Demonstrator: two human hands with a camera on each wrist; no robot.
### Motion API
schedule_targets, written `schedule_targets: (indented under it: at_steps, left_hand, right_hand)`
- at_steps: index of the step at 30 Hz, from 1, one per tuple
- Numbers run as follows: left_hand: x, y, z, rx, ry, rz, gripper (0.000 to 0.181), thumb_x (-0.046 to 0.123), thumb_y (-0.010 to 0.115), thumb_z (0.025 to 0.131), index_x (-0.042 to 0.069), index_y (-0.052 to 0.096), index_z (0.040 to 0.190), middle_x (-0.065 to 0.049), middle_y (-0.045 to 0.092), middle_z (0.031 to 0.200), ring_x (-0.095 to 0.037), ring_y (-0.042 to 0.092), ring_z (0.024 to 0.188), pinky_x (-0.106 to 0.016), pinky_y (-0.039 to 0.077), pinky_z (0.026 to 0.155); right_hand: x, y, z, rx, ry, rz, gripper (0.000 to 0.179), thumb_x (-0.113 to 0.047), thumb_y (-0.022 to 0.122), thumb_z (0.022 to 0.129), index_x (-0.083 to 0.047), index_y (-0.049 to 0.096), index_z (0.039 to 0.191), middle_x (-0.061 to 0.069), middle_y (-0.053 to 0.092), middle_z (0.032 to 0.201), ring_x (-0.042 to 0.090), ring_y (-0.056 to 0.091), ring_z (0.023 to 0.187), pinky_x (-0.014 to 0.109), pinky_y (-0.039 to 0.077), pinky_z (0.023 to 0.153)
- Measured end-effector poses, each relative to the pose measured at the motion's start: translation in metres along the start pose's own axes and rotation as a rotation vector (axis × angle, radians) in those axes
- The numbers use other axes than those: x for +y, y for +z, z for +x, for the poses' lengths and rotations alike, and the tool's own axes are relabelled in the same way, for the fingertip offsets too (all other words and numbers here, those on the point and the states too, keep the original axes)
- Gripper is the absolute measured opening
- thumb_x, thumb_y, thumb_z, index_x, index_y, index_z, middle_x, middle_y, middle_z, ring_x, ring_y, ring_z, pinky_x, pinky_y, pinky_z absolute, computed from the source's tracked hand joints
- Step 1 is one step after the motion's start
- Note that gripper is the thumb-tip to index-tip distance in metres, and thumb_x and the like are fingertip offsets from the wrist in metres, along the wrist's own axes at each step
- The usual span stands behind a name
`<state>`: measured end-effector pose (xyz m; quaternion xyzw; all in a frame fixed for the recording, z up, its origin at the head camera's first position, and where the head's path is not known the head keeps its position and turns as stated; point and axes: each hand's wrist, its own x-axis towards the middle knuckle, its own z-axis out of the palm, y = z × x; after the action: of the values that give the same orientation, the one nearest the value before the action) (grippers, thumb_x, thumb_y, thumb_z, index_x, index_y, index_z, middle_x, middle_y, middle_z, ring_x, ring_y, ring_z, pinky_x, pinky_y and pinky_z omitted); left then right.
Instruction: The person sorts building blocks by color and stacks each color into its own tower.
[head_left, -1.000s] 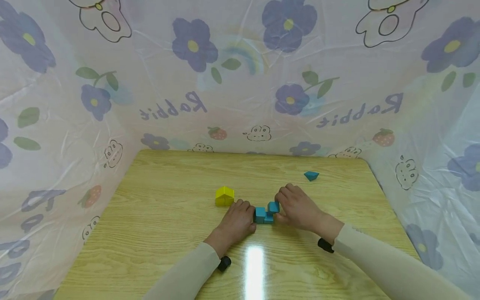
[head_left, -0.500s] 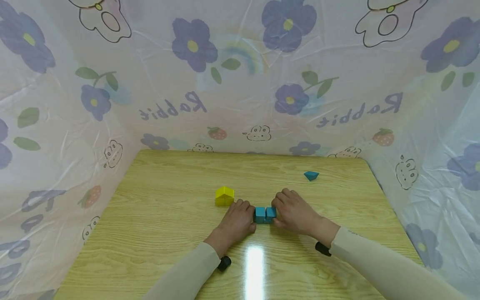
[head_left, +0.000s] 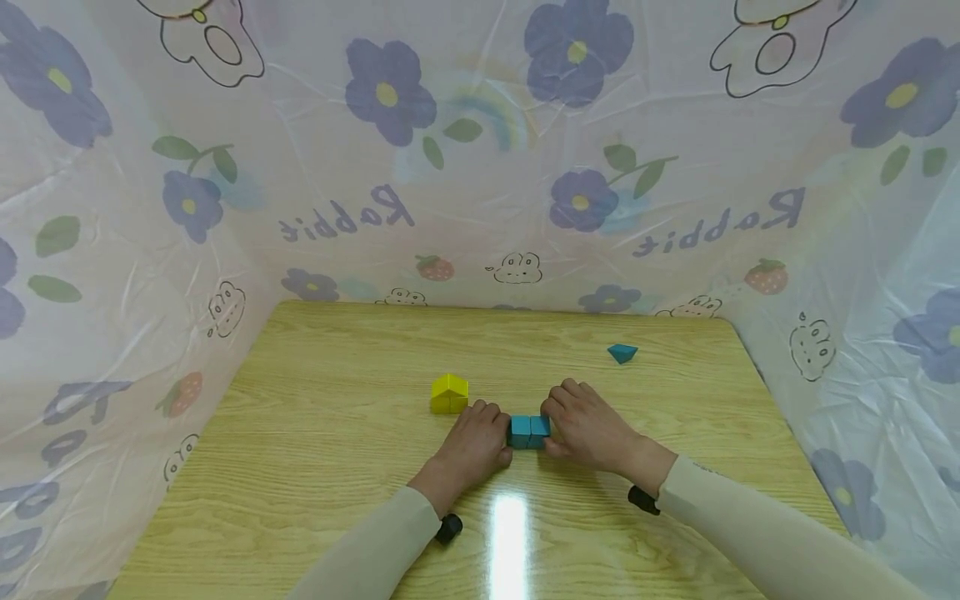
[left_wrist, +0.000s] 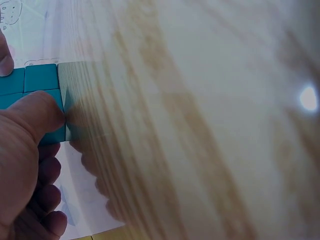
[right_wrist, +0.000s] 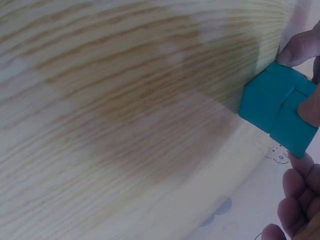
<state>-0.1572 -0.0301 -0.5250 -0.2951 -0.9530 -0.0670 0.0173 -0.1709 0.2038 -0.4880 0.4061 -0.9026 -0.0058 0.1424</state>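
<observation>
A small group of blue blocks (head_left: 521,432) stands at the middle of the table, with seams dividing its faces. My left hand (head_left: 474,446) grips its left side; in the left wrist view the thumb (left_wrist: 42,112) presses across the front faces. From the right, my right hand (head_left: 588,427) pinches the upper right blue block (head_left: 539,431), which sits flush beside its neighbour. The right wrist view has the right thumb (right_wrist: 311,107) on the front of the blue blocks (right_wrist: 270,95), with a slight offset along the seam. The blocks' outer sides are hidden behind the fingers.
A yellow block shape with a peaked top (head_left: 449,394) stands just behind and left of my left hand. Farther back on the right lies a blue pointed block (head_left: 622,353). The wood-grain table (head_left: 337,358) meets a patterned curtain (head_left: 480,208) at its back and sides.
My right hand has come down and left, lowering its blue block from a raised spot until it sits level beside the other. My left hand has held still.
</observation>
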Motion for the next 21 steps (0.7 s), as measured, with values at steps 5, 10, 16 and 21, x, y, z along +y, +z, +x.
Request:
schedule_targets:
  at_steps: [5, 10, 16, 21]
  left_hand:
    - [0.0007, -0.0009, 0.0002, -0.009, -0.006, 0.011, 0.037, 0.04, 0.063, 0.09, 0.012, 0.06, 0.114, 0.002, 0.056, 0.102, -0.016, 0.044, 0.092, -0.033, 0.042, 0.086]
    - [0.001, -0.0011, 0.0007, -0.016, -0.008, 0.019, 0.037, 0.041, 0.063, 0.09, 0.012, 0.06, 0.113, 0.001, 0.056, 0.102, -0.016, 0.044, 0.093, -0.033, 0.042, 0.087]
    - [0.0009, -0.0004, 0.0008, -0.02, -0.008, 0.017, 0.038, 0.041, 0.063, 0.09, 0.011, 0.06, 0.114, 0.001, 0.056, 0.103, -0.016, 0.044, 0.093, -0.034, 0.042, 0.089]
    - [0.0007, -0.0004, 0.0007, -0.016, -0.01, 0.011, 0.039, 0.041, 0.063, 0.09, 0.011, 0.06, 0.115, 0.002, 0.056, 0.102, -0.016, 0.044, 0.093, -0.032, 0.042, 0.087]
  right_hand:
    - [-0.0007, -0.0008, 0.0002, 0.008, 0.0, 0.015, 0.03, -0.04, 0.068, 0.081, -0.013, 0.061, 0.094, 0.0, 0.055, 0.09, 0.02, 0.043, 0.084, 0.034, 0.039, 0.076]
    - [-0.0013, -0.001, 0.0002, 0.011, -0.002, 0.023, 0.029, -0.039, 0.068, 0.081, -0.013, 0.061, 0.093, 0.001, 0.055, 0.089, 0.02, 0.042, 0.083, 0.034, 0.038, 0.076]
    - [-0.0009, -0.0012, 0.0004, 0.004, 0.002, 0.031, 0.03, -0.039, 0.069, 0.081, -0.013, 0.062, 0.094, 0.001, 0.056, 0.091, 0.021, 0.044, 0.085, 0.035, 0.04, 0.078]
    - [-0.0017, 0.0002, -0.0004, -0.01, 0.014, 0.03, 0.033, -0.042, 0.069, 0.081, -0.013, 0.063, 0.097, 0.001, 0.057, 0.093, 0.02, 0.045, 0.087, 0.035, 0.041, 0.079]
